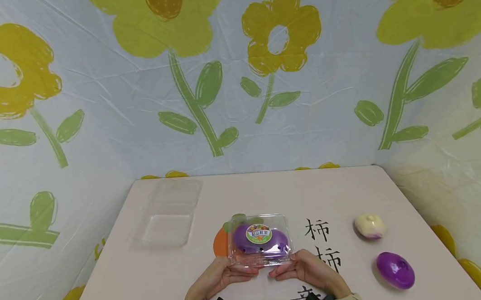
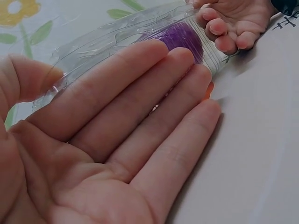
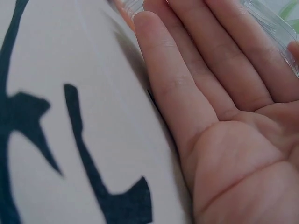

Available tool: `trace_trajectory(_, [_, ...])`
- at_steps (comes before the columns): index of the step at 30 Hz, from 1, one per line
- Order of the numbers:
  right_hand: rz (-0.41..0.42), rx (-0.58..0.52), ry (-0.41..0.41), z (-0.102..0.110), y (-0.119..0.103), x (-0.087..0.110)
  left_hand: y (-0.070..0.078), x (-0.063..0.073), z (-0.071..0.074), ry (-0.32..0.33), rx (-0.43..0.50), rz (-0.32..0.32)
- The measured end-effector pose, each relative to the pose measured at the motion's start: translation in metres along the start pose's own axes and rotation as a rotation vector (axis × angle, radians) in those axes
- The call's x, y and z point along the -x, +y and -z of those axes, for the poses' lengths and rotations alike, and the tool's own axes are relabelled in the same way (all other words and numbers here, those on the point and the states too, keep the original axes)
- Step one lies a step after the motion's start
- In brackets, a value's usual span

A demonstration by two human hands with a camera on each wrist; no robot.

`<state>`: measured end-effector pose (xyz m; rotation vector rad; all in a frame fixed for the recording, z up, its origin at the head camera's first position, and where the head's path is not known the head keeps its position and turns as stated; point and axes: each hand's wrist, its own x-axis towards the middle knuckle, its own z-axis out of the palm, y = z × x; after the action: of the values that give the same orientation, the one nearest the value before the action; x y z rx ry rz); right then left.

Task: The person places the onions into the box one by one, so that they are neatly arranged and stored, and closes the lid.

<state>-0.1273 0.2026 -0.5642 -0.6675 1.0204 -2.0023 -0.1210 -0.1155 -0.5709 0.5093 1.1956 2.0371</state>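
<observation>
A clear plastic clamshell box (image 1: 278, 220) with a round fruit sticker (image 1: 259, 233) on its lid is held at its two near corners. Inside it lie glossy purple round vegetables (image 1: 241, 241). My left hand (image 1: 226, 276) holds the left corner, thumb at the edge and long fingers beneath; the left wrist view shows this hand (image 2: 117, 135) with its fingers extended under the box (image 2: 126, 35). On the other corner, my right hand (image 1: 308, 271) has its thumb on the edge and its fingers below. The right wrist view shows mostly that palm (image 3: 233, 102).
An opened clear plastic container (image 1: 163, 231) lies at the table's left. To the right sit a cream-coloured round vegetable (image 1: 370, 226) and a loose purple one (image 1: 395, 270). The tablecloth bears black characters (image 1: 317, 230) and an orange fruit print (image 1: 220, 243). A flowered sheet (image 1: 324, 118) hangs behind.
</observation>
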Motion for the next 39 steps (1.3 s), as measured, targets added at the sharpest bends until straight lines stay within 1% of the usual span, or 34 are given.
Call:
trace_trajectory(9, [0.055, -0.038, -0.032, 0.003, 0.003, 0.001, 0.000, -0.002, -0.002, 0.069, 0.002, 0.038])
trace_trajectory(12, [0.071, -0.053, -0.033, 0.003, 0.003, 0.001, -0.001, -0.002, -0.003, 0.075, -0.002, 0.038])
trace_trajectory(16, [0.077, -0.011, -0.019, 0.004, -0.001, 0.003, 0.000, -0.003, -0.002, 0.055, -0.005, 0.031])
trace_trajectory(18, [0.073, 0.040, 0.007, 0.004, -0.005, 0.004, 0.000, -0.002, -0.001, 0.048, -0.005, 0.031])
trace_trajectory(20, [0.051, 0.110, 0.054, 0.003, -0.010, 0.006, 0.001, -0.001, 0.000, 0.046, -0.006, 0.036])
trace_trajectory(22, [0.020, 0.189, 0.105, 0.001, -0.016, 0.009, 0.002, 0.001, 0.000, 0.045, -0.007, 0.060])
trace_trajectory(26, [-0.040, 0.395, 0.203, -0.004, -0.032, 0.017, 0.010, 0.009, 0.000, 0.042, -0.037, 0.149])
trace_trajectory(27, [-0.052, 0.445, 0.240, -0.006, -0.035, 0.019, 0.014, 0.012, 0.000, 0.047, -0.054, 0.175])
trace_trajectory(29, [-0.066, 0.554, 0.323, -0.010, -0.043, 0.023, 0.021, 0.019, -0.001, 0.078, -0.113, 0.218])
trace_trajectory(31, [-0.061, 0.657, 0.428, -0.015, -0.048, 0.026, 0.029, 0.027, -0.003, 0.131, -0.187, 0.241])
trace_trajectory(32, [-0.055, 0.708, 0.483, -0.018, -0.050, 0.027, 0.032, 0.031, -0.004, 0.163, -0.222, 0.243])
trace_trajectory(34, [-0.029, 0.815, 0.591, -0.025, -0.052, 0.028, 0.040, 0.038, -0.005, 0.234, -0.297, 0.223])
trace_trajectory(36, [0.001, 0.932, 0.715, -0.033, -0.052, 0.027, 0.046, 0.043, -0.006, 0.292, -0.357, 0.175])
trace_trajectory(38, [0.050, 1.068, 0.807, -0.039, -0.049, 0.023, 0.051, 0.046, -0.007, 0.354, -0.402, 0.124])
trace_trajectory(39, [0.091, 1.150, 0.838, -0.041, -0.046, 0.021, 0.053, 0.046, -0.008, 0.388, -0.435, 0.095])
